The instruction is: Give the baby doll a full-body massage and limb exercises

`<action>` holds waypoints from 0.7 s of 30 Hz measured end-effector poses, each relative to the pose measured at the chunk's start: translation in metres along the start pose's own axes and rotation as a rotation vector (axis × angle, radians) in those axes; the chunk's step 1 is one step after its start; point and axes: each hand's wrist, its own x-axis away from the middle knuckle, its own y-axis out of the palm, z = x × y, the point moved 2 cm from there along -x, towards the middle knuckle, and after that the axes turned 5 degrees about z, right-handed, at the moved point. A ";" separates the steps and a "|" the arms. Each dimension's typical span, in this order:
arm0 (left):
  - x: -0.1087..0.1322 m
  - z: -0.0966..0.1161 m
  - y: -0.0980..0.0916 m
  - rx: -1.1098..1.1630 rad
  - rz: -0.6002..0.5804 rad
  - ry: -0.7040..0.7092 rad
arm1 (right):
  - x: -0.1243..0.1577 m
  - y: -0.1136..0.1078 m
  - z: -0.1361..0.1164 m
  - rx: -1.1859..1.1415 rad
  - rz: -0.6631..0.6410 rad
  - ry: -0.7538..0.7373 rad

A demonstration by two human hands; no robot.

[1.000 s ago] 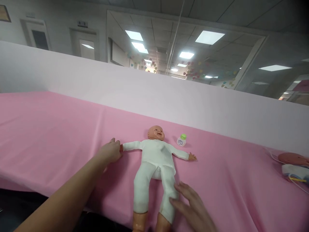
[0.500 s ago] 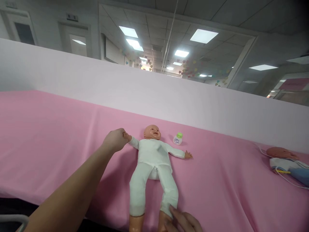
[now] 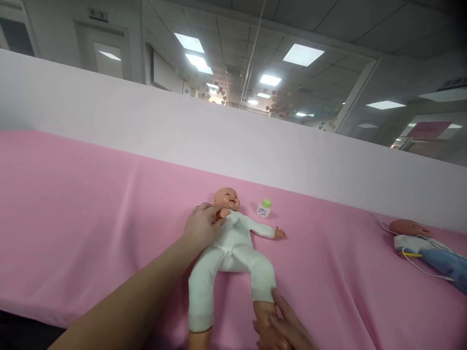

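A baby doll (image 3: 233,233) with a white cloth body lies on its back on the pink sheet (image 3: 91,194), head toward the white wall. My left hand (image 3: 202,226) is closed around the doll's forearm on the left of the view, holding its small hand over the chest. At the bottom, my right hand (image 3: 292,323) wraps the doll's lower leg on the right, near the foot, and that knee is slightly bent. The doll's other arm lies stretched out to the right. Beside its head stands a small clear bottle (image 3: 263,209) with a green cap.
A second doll (image 3: 426,248) in blue and white, with a white cord and a yellow strip, lies at the far right. The low white wall (image 3: 182,131) runs along the back of the bed, with glass above it.
My left hand has brought the doll's arm from out at the side in over its chest. My right hand has closed on the lower leg, which has shifted right and bent.
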 end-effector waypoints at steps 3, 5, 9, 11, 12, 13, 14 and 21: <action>0.007 -0.002 0.007 -0.016 -0.065 0.107 | -0.014 0.004 -0.042 0.133 0.065 -0.128; 0.008 -0.002 0.009 -0.021 -0.130 0.202 | -0.028 0.015 -0.071 0.223 0.058 -0.215; 0.008 -0.002 0.011 -0.009 -0.207 0.335 | -0.070 0.040 -0.100 0.280 0.083 -0.194; 0.007 -0.006 0.013 -0.010 -0.222 0.338 | -0.092 0.049 -0.099 0.235 0.085 -0.166; 0.006 -0.008 0.015 -0.008 -0.228 0.337 | -0.101 0.054 -0.096 0.203 0.083 -0.158; 0.006 -0.010 0.016 -0.003 -0.231 0.339 | -0.108 0.057 -0.092 0.162 0.085 -0.146; 0.006 -0.012 0.018 0.004 -0.234 0.342 | -0.113 0.061 -0.089 0.111 0.089 -0.130; 0.002 -0.024 0.012 0.070 -0.129 0.042 | -0.102 0.055 -0.084 -0.104 0.118 -0.058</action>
